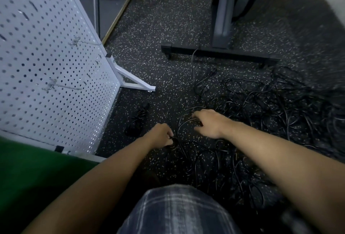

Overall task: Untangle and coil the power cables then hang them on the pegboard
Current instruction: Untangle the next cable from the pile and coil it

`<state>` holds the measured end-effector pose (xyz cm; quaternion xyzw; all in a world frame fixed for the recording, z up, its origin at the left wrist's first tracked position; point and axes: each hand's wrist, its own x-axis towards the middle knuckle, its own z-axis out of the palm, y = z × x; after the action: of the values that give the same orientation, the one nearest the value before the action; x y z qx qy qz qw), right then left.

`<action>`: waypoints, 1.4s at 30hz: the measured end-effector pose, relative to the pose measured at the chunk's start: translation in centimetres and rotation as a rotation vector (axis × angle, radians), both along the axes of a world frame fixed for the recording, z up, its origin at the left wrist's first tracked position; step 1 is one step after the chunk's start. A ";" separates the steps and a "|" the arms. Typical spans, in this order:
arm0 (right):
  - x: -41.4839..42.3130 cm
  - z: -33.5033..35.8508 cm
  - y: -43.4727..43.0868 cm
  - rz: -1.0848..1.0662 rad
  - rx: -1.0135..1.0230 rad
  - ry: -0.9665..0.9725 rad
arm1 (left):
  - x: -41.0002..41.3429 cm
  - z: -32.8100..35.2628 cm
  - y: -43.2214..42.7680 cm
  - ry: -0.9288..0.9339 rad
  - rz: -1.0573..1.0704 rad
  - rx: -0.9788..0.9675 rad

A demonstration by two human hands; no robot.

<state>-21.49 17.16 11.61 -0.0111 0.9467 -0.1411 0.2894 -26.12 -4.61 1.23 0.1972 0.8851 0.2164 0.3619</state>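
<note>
My plaid knee (177, 209), tangled black power cables (261, 114) right of the white perforated metal pegboard (46, 56).
My left hand (161, 135) pinches one strand (176, 143); right hand (209, 123), fingers (196, 115) spread, should feed slack gently.

The light was dim and cool, leaving the black speckled rubber floor (168, 28) murky. The white perforated metal pegboard (46, 56) was the brightest surface, its lower holes glinting. Motion blur smeared the tangled black power cables (280, 112) toward the floor's right edge, and wide-angle distortion bowed the pegboard's straight side.
</note>
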 end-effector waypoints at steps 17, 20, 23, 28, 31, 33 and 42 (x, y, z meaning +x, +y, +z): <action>3.5 16.5 7.6 0.009 0.078 0.260 | -0.4 28.9 7.4 0.392 -0.222 0.223; 4.9 18.6 9.5 -0.042 -0.104 0.344 | 0.0 33.7 8.0 0.374 -0.160 0.415; 5.8 19.9 11.3 -0.081 -0.269 0.405 | 0.8 36.9 8.8 0.282 -0.077 0.645; 6.8 21.8 12.8 -0.194 -0.450 0.626 | 2.0 38.8 10.5 0.147 -0.006 0.854; 7.5 22.7 13.6 -0.262 -0.536 0.662 | 2.5 38.9 11.4 0.067 0.056 0.931; 8.0 23.3 13.7 -0.290 -0.607 0.676 | 2.6 39.1 11.9 0.036 0.104 0.991; 8.5 26.5 13.0 -0.343 -0.801 0.919 | 2.7 38.7 12.9 -0.003 0.257 1.138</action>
<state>-12.96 30.14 38.07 -0.0262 0.8365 -0.5095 -0.1999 -23.43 8.32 39.93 0.2514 0.6457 0.7004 0.1711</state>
